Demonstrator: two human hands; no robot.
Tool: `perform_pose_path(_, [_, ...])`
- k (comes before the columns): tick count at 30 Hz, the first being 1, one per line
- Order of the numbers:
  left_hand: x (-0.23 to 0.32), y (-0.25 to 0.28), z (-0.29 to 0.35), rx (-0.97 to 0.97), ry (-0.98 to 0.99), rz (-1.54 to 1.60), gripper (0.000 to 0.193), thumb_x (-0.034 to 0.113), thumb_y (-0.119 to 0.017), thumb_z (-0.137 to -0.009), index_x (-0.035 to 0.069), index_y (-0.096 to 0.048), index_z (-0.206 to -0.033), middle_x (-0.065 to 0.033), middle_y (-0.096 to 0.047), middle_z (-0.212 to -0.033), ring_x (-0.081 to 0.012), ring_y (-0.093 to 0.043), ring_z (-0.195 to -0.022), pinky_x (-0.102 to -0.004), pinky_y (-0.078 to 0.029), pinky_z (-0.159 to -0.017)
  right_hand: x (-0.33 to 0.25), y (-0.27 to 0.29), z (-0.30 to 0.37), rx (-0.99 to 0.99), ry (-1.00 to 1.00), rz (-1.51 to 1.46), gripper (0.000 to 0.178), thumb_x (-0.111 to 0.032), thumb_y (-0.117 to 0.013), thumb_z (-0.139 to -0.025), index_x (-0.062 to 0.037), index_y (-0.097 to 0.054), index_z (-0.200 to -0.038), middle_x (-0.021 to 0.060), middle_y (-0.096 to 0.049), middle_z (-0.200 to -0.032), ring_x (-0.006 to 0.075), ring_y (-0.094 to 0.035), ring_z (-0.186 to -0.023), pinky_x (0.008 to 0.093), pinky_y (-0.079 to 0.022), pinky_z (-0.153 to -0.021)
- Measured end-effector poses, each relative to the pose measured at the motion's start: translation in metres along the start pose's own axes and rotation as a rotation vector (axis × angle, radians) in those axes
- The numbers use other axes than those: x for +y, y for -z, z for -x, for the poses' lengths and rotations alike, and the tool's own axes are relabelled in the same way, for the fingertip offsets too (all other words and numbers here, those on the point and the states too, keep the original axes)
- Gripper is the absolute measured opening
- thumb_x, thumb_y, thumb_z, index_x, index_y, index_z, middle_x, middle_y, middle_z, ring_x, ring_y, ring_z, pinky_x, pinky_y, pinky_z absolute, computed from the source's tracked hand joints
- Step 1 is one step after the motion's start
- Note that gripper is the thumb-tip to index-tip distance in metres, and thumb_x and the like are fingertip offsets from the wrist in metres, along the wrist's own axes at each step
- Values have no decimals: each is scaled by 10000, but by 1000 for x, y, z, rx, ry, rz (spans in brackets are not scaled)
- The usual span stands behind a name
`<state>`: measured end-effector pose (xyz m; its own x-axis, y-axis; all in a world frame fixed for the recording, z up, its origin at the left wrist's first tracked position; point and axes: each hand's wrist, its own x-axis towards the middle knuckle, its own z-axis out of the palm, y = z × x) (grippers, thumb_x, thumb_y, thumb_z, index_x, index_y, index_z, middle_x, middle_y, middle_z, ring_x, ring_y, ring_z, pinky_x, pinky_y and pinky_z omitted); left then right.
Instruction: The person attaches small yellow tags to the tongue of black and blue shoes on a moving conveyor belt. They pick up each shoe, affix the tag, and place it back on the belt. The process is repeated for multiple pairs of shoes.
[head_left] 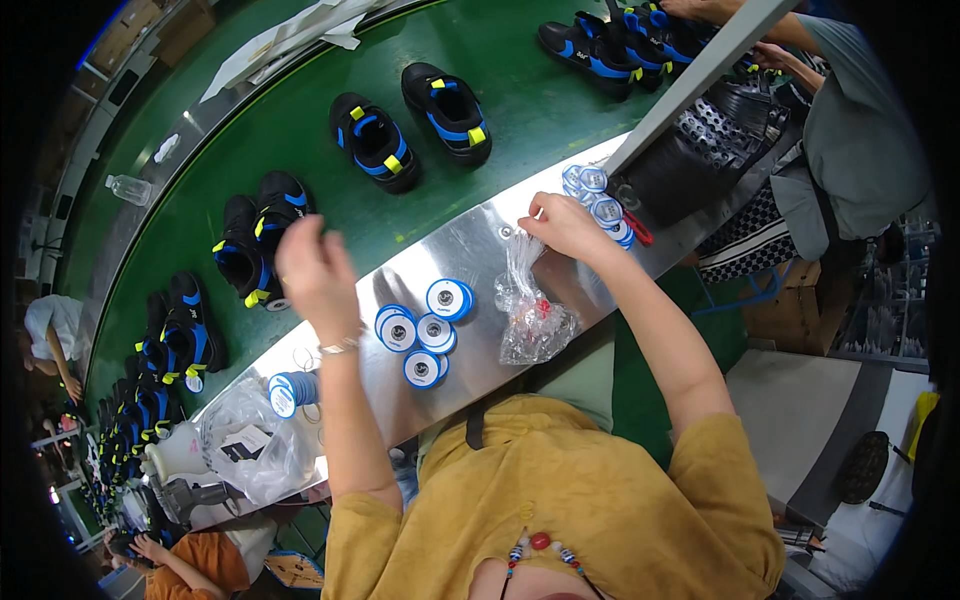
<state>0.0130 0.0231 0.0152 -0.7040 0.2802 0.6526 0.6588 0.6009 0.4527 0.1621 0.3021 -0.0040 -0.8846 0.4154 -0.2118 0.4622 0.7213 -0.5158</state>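
Observation:
My left hand (315, 275), smeared by motion, is over the edge of the green belt beside a pair of black shoes (262, 225) with blue and yellow parts. Whether its fingers hold anything is unclear. My right hand (565, 225) has thumb and finger pinched at the top of a bundle of thin white tag strings (520, 262). These strings stick out of a clear plastic bag (538, 335) lying on the metal ledge. Between my hands lie several piles of round white tags (436, 333) with blue rims. More blue-and-white tags (592, 182) are stacked just beyond my right hand.
Several pairs of matching shoes (375, 145) stand along the green belt (300, 115). On the ledge (400, 265), at left, are a tag stack (293, 390) and a plastic bag (255, 450). A grey post (690, 85) rises at right; a co-worker (860, 130) handles shoes beyond it.

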Motion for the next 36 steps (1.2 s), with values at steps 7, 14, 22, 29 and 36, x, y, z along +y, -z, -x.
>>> perform_pose_path(7, [132, -33, 101, -513, -205, 371, 443, 126, -703, -788, -35, -558, -1175, -229, -548, -1240, -381, -542, -1136, -423, -458, -945, 0, -15, -8, 11, 131, -94, 88, -63, -648, -767, -23, -663, -844, 147, -674, -788, 306, -655, -758, 372, -517, -698])
perform_pose_path(14, [141, -53, 125, -674, -260, 204, 582, 291, -664, -837, -41, -497, -1286, -234, -448, -1373, -358, -403, -1312, -467, -323, -1081, 19, -13, 5, 190, 73, -651, 94, -5, -666, -760, 2, -654, -853, 77, -663, -741, 142, -617, -689, 277, -497, -644])
perform_pose_path(22, [140, -59, 131, -678, -282, 188, 570, 286, -654, -844, -46, -502, -1281, -241, -451, -1373, -367, -407, -1309, -467, -322, -1083, 41, -12, -17, 407, 63, -568, 84, -22, -679, -770, 6, -642, -841, 90, -663, -718, 161, -634, -670, 289, -499, -633])
perform_pose_path(29, [141, -62, 131, -671, -308, 164, 541, 298, -652, -844, -54, -541, -1240, -244, -472, -1353, -361, -423, -1297, -464, -321, -1086, 46, 19, -28, 531, 87, -473, 96, -60, -683, -793, -10, -622, -848, 99, -663, -723, 181, -641, -664, 302, -502, -633])
perform_pose_path(36, [143, -66, 131, -664, -299, 184, 528, 303, -644, -851, -50, -550, -1233, -236, -479, -1351, -350, -431, -1293, -459, -323, -1087, 45, 68, -27, 781, 74, -529, 70, -54, -657, -825, -8, -612, -854, 94, -664, -731, 176, -642, -669, 309, -505, -635])
